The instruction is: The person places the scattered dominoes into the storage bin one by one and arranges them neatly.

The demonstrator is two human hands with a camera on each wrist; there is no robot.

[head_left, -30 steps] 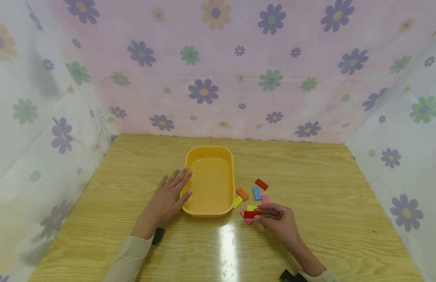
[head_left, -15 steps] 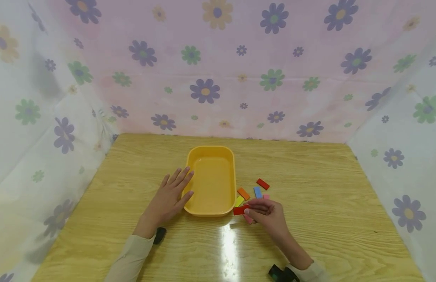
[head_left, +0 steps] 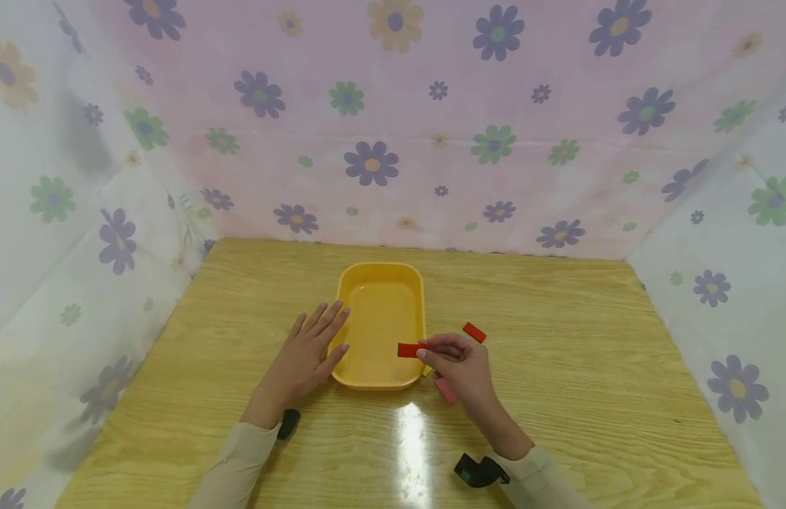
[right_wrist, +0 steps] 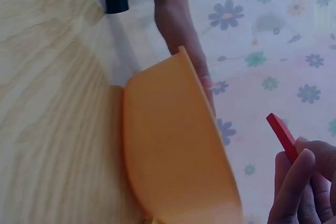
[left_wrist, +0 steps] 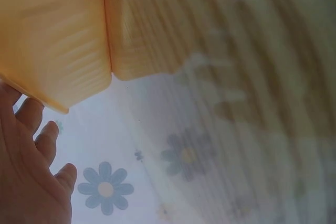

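Note:
A yellow rectangular plastic tray (head_left: 380, 304) sits on the table in the head view. My left hand (head_left: 302, 359) lies over its left rim with fingers spread and straight; in the left wrist view the fingertips touch the rim of the tray (left_wrist: 58, 40). Between thumb and fingers, my right hand (head_left: 459, 364) pinches a thin red wooden block (head_left: 410, 350) over the tray's right side. The right wrist view shows that red block (right_wrist: 282, 136) raised above the rim, with one end sticking out of the fingers. Under the right hand, a pink block (head_left: 445, 391) and a yellow block (head_left: 427, 371) partly show.
A second red block (head_left: 474, 332) lies on the wooden table (head_left: 546, 304) right of the tray. Other small blocks there are mostly hidden by the right hand. Flower-patterned cloth (head_left: 406, 177) surrounds the table at the back and sides.
My right hand has carried the red block left and away from me, from above the loose blocks to over the tray's right side. My left hand has stayed on the rim.

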